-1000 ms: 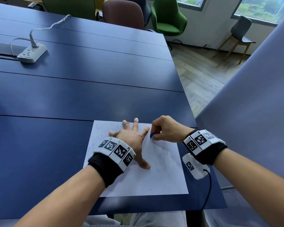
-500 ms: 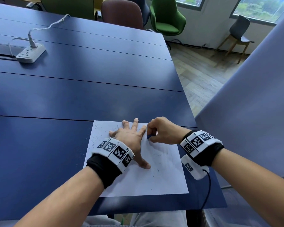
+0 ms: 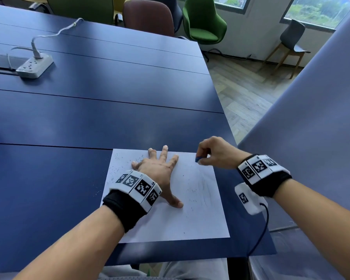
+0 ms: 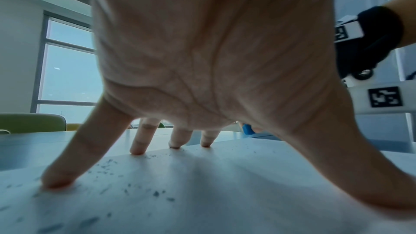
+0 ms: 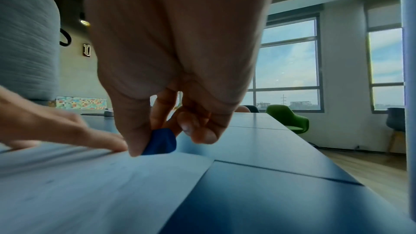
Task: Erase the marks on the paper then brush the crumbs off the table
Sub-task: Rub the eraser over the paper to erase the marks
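A white sheet of paper (image 3: 200, 215) lies on the dark blue table (image 3: 89, 118) near its front right corner. My left hand (image 3: 160, 168) presses flat on the paper's upper part, fingers spread (image 4: 139, 140). My right hand (image 3: 214, 152) pinches a small blue eraser (image 3: 198, 159) between thumb and fingers, at the paper's far right corner; the eraser (image 5: 161, 141) sits just above the sheet. Dark eraser crumbs (image 3: 119, 164) are scattered over the paper's upper left (image 4: 155, 193) and a few spill onto the table. Faint pencil marks (image 3: 202, 190) remain on the right half.
A white power strip (image 3: 34, 65) with its cable lies far left on the table. Chairs (image 3: 202, 21) stand behind the far edge. The table's right edge (image 3: 249, 188) runs close to my right wrist, with wooden floor beyond. A grey panel (image 3: 311, 128) rises at the right.
My right hand has moved with the eraser to the right, away from my left fingers toward the paper's far right corner. My left hand has stayed pressed on the paper.
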### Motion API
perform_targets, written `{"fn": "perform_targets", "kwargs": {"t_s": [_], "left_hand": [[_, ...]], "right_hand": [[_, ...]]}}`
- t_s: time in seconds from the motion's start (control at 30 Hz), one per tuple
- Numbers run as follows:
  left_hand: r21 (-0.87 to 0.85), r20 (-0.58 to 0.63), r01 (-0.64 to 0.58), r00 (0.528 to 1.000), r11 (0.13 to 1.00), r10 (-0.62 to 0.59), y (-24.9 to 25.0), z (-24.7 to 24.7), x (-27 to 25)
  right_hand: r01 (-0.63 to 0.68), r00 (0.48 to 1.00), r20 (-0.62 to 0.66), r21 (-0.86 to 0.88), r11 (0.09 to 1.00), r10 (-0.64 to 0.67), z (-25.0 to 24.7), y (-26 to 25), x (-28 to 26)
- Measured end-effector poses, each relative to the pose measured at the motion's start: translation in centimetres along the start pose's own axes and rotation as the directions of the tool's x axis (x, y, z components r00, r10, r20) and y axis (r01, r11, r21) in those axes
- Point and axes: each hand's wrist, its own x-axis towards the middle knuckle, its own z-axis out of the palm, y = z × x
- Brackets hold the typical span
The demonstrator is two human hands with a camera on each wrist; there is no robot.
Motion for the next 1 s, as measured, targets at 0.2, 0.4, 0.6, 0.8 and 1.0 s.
{"fn": "perform_targets", "kwargs": {"t_s": [0.2,0.4,0.6,0.8,1.0], "left_hand": [[0.002,0.036,-0.020,0.999,1.000,0.020,-0.8,0.2,-0.8],[0.073,0.064,-0.129,0.990,0.989,0.124,-0.4,-0.8,-1.0],[0.045,0.036,-0.177,0.984,0.983,0.176,0.5,-0.7,0.0],[0.106,-0.004,-0.185,0.982,0.977,0.186,0.2,-0.6,0.7],[0.093,-0.014,-0.178,0.983,0.980,0.181,0.1,-0.4,1.0]], "right_hand": [[-0.001,1.000,-0.028,-0.076,0.997,-0.001,2.2,0.3,-2.4],[0.002,0.999,-0.047,-0.118,0.993,-0.008,2.5,-0.4,-2.5],[-0.004,1.000,-0.002,-0.144,0.990,0.003,1.9,-0.8,-2.3],[0.105,0.994,-0.012,-0.097,0.990,-0.107,1.5,-1.5,-0.5],[0.224,0.963,0.178,-0.127,0.966,-0.200,1.1,-1.8,-0.3]]}}
